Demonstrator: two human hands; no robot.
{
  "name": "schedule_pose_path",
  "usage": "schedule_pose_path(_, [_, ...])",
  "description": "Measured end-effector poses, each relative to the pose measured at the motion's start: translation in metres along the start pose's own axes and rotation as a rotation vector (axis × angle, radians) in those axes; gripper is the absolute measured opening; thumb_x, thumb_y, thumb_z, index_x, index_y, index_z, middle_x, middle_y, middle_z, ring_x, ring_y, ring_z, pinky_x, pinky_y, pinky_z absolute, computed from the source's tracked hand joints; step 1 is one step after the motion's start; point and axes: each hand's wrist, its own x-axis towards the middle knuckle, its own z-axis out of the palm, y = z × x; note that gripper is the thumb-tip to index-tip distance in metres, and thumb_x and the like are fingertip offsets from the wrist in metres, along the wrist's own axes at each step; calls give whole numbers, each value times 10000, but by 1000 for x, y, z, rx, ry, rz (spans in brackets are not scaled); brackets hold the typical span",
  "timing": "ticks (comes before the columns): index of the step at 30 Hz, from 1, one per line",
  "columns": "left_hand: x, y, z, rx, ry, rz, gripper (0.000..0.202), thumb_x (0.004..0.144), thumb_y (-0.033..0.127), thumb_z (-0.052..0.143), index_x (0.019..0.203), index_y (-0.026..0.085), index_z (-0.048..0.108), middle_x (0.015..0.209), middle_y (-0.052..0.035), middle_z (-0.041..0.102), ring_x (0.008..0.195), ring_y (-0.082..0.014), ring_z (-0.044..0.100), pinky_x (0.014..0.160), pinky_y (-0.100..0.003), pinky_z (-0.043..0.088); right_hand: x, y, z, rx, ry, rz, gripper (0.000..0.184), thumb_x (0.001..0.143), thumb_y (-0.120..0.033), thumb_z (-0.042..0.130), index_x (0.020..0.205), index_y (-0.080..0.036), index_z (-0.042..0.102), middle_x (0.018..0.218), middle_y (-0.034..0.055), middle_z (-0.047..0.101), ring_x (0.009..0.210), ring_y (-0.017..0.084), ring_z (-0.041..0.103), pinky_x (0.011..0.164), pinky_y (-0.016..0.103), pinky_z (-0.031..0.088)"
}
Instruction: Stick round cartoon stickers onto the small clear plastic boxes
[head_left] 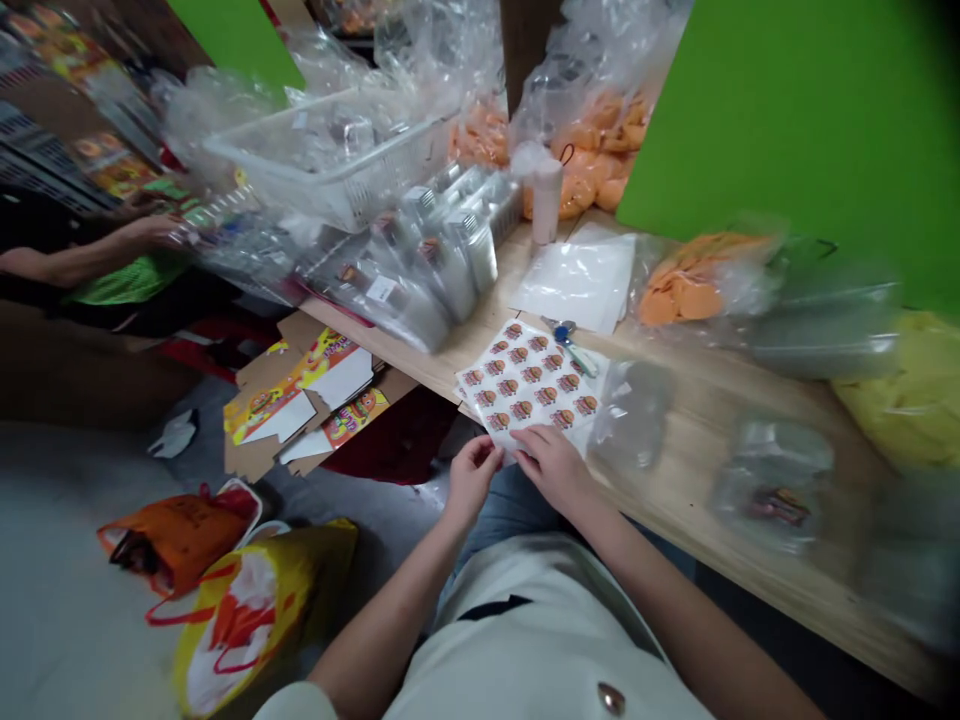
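Observation:
A white sticker sheet [537,376] printed with rows of burger stickers lies at the table's front edge. My left hand [472,478] pinches its near edge between thumb and fingertips. Beside it, my right hand [556,465] grips the same edge, fingers on the printed side and thumb lower down. Whether a single sticker is between the left fingertips is too small to tell. A blue-and-white tool [574,345], perhaps scissors, rests on the sheet's far right corner. To the right is a clear plastic container [631,412], and farther right another clear container [776,490] bears a burger sticker.
Stacked clear containers [420,270] and a white basket [337,180] of plastic stand at left. White sheets [577,275], a pink bottle [547,200] and bagged orange pieces [686,285] lie behind. Bags [277,590] and flattened cartons [300,395] are lower left. A co-worker's arm [97,250] shows.

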Motion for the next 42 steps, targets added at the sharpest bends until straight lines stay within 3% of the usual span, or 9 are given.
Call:
schedule_pose_path(5, [7,6,-8,425,-62,314,174,792,254,531,917,185,629,852,-53,595,791,-161,535,750,-306,441,21,9,-4,13,-94,-41,187,826,-183,518,972,-202,633,904,71,611,888,195,561,804,345,464])
schedule_pose_path(10, [10,0,-2,479,-50,349,180,799,242,509,937,191,613,829,-44,559,768,-155,519,714,-285,427,40,29,-3,424,-107,214,101,763,-276,599,723,-224,676,728,-6,644,700,134,597,681,263,459])
schedule_pose_path(15, [13,-4,-3,253,73,104,287,750,316,565,994,174,510,687,19,505,607,-122,502,598,-249,423,44,34,-13,430,202,488,439,891,-438,290,1009,-155,603,639,14,619,469,127,521,440,249,416])
schedule_pose_path(19, [6,28,-7,334,187,129,364,650,416,674,880,190,505,760,-2,525,660,-139,523,622,-266,427,19,12,-41,301,501,380,275,874,-349,427,1043,-212,595,988,65,649,863,181,612,774,337,491])
schedule_pose_path(23, [-4,67,20,-161,-244,-108,383,704,431,637,963,182,502,804,-17,574,671,-122,574,662,-270,457,-24,-8,-60,261,340,106,260,842,-202,497,1070,-286,588,1136,30,607,1083,183,534,974,391,397])
schedule_pose_path(28, [-14,69,73,-310,-416,-153,430,670,326,707,994,179,465,701,33,552,639,-91,573,651,-231,451,-62,1,-76,652,353,462,599,770,-315,597,1305,-263,333,1168,82,564,1020,197,566,798,359,506])
schedule_pose_path(31, [-17,57,91,-67,-502,-9,428,720,311,657,1063,183,435,798,-17,605,728,-139,604,673,-281,475,-72,22,-93,699,439,685,482,759,-360,590,1191,-204,441,848,30,635,791,164,608,731,331,493])
schedule_pose_path(37, [20,40,111,532,-521,739,660,715,253,654,1293,200,341,1343,-145,407,1260,-284,356,1020,-487,300,-66,62,-114,603,575,839,496,677,-389,641,1099,-173,495,738,6,632,687,157,594,673,304,446])
schedule_pose_path(42, [48,32,116,537,-658,844,831,704,206,655,1386,225,181,1333,-145,425,1244,-269,379,1018,-482,301,-48,69,-105,624,470,801,501,662,-334,620,1109,-155,482,688,-12,627,642,147,583,668,303,446])
